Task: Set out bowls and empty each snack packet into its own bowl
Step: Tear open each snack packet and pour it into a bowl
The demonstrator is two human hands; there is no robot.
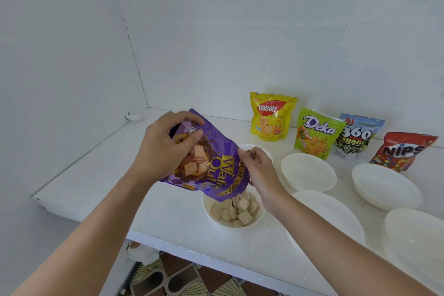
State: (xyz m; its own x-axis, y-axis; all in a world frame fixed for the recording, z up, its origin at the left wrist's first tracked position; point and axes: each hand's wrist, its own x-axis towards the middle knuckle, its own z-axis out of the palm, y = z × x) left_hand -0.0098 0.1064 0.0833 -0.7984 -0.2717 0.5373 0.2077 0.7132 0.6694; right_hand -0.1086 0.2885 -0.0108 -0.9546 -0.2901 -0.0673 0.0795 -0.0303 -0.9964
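A purple wafer packet (216,163) hangs tilted, mouth down, over a small white bowl (209,214) that holds several beige wafer cubes (236,210). My left hand (165,149) grips the packet's upper end. My right hand (259,170) holds its lower edge near the mouth. Four sealed packets stand along the back: a yellow Nabati packet (271,115), a green Deka packet (317,132), a 360 Kuaci packet (358,136) and a red Nips packet (403,151).
Empty white bowls sit to the right: one at the middle (308,172), one further right (386,186), a wide one (336,214) near the front, and one at the right edge (418,230). Another bowl's rim (245,146) shows behind the packet. The white shelf's front edge (192,247) drops to a patterned floor.
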